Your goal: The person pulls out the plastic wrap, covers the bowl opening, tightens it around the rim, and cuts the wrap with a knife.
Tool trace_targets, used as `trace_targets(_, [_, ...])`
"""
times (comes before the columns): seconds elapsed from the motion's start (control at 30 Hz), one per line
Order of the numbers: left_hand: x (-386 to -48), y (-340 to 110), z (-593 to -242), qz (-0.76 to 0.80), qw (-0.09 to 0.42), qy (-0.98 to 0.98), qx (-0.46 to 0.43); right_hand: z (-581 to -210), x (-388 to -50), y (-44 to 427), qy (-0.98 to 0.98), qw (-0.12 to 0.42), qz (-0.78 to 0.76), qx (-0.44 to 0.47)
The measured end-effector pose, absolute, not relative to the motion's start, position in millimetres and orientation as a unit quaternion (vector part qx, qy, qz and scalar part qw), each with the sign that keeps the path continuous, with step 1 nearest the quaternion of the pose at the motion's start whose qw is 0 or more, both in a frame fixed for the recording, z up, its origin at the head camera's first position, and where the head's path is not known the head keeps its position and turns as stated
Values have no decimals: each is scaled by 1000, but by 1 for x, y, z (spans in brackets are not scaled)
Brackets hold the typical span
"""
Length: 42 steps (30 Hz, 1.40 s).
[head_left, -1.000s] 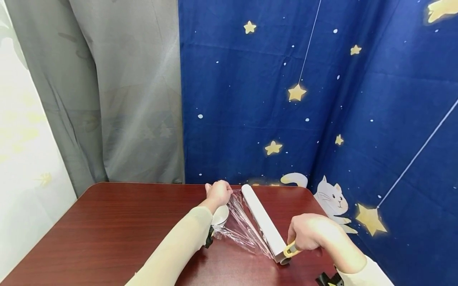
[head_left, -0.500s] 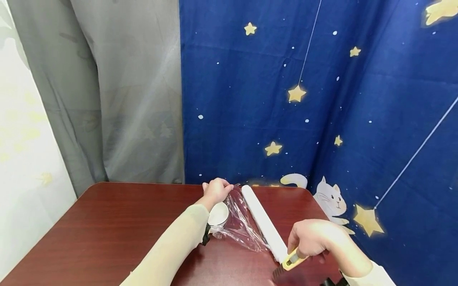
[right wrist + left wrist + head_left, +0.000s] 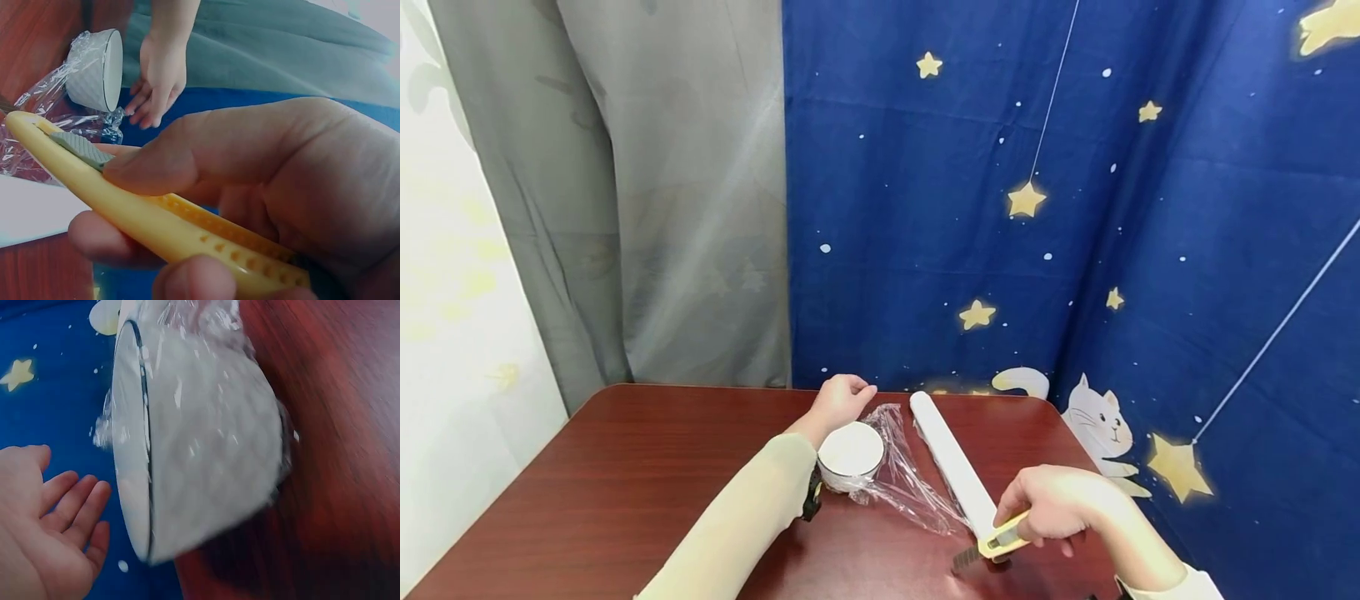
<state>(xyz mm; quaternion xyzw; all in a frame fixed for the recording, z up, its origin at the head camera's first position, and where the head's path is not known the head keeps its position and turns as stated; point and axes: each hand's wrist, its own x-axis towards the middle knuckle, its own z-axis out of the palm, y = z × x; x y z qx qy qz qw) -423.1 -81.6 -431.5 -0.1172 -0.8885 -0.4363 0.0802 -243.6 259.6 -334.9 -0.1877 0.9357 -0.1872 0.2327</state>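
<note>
My right hand [image 3: 1051, 504] grips a yellow utility knife [image 3: 94, 181], thumb on its grey slider [image 3: 81, 150]. The dark blade [image 3: 966, 558] is extended over the table by the near end of a white roll of plastic wrap [image 3: 951, 458]. My left hand [image 3: 59, 519] holds nothing; its fingers are loosely bent, just beyond a white bowl [image 3: 852, 450] with a dark rim line. Crumpled clear film [image 3: 910, 492] lies between bowl and roll, and some clings to the bowl's textured side [image 3: 212, 437]. The roll's near end is partly hidden by the knife and right hand.
Everything stands on a reddish-brown wooden table [image 3: 647, 483], whose far edge lies close behind the bowl and roll. Grey curtain [image 3: 700, 208] and blue star-patterned curtain [image 3: 910, 208] hang behind it.
My left hand has let go of the film and moved left, leaving the bowl more exposed. The film has dropped. My right hand has drawn the knife nearer, bringing its blade into view.
</note>
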Motion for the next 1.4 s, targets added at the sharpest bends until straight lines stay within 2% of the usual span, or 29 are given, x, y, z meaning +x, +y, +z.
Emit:
trace_targets(0.2, [-406,-105,-444,-464,82,-878,-85,-342,-246,268,922,226,-221,-223])
trace_targets(0.37, [-393,-124,-468,-511,57,-854,-76,-345,-249,270,910,228,-258,-231])
trace_targets(0.63, [-370,-141,-491,-557,0,-815,-160,-350,-257,271,898,216,-306,-231])
trace_targets(0.83, [-359,-148,-497,-556,-27,-809,-187,-356,-266,267,894,171,-343,-231])
trace_targets(1.03, [-354,-148,-506,-542,-33,-819,-185,-372,-279,254,878,99,-435,-173])
trace_targets(1.23, [-352,-148,-512,-526,-27,-831,-181,-396,-294,234,820,73,-555,-118])
trace_targets(1.4, [-349,-147,-505,-498,-19,-848,-182,-406,-305,216,808,48,-587,-27])
